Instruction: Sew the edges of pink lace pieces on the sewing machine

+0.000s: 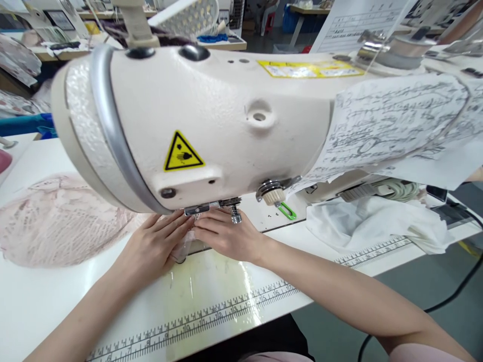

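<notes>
The sewing machine (pixel 226 110) overhangs your left hand (pixel 153 249) and right hand (pixel 230 236): fingers together on pink fabric (pixel 68 221), pinch indeterminable.

Fingers (pixel 174 224) seemingly on pink fabric (pixel 64 221)

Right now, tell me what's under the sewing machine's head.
Below the head, the left hand and right hand are visible, with pale pink fabric at the left. What lies directly beneath the hands is covered.

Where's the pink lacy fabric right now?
In the head view, the pink lacy fabric lies mostly at the left on the white table, reaching the left hand near the sewing machine.
</notes>
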The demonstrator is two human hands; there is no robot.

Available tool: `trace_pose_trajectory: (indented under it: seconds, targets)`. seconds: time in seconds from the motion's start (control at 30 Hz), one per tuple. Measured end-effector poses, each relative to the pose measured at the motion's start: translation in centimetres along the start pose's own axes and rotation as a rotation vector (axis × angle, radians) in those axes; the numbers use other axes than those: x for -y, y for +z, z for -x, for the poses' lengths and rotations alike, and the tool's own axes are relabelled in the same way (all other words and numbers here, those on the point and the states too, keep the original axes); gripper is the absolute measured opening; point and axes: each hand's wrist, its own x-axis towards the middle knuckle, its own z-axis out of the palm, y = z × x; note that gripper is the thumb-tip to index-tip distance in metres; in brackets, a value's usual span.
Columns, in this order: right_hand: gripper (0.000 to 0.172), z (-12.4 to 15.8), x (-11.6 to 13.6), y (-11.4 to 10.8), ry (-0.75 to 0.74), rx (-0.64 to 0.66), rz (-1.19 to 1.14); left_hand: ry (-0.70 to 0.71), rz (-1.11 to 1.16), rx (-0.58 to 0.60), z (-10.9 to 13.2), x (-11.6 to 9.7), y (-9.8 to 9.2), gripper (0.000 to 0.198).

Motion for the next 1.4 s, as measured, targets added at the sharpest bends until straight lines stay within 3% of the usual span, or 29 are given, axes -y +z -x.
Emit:
trace_pose_trajectory:
  seconds: [0.43,0.77,1.07,1.4]
  targets:
    - [0.02,0.4,0.3,0.7,-0.021,0.018,-0.106,-0.033,-0.026,-0.004,-0.2,-0.2,0.1,0.038]
    - [0.021,-0.3,0.2,-0.5,0.033,-0.02,-0.027,-0.089,-0.094,-0.011,-0.5,-1.2,0.1,0.039]
    - [0.019,-0.2,0.0,-1.0,0.101,0.046,0.031,-0.124,-0.151,-0.01,-0.8,-2.2,0.3,0.042]
    - [0.018,0.1,-1.4,-0.9,0.075,0.09,-0.069,-0.115,-0.165,0.056,-0.4,-2.4,0.3,0.045]
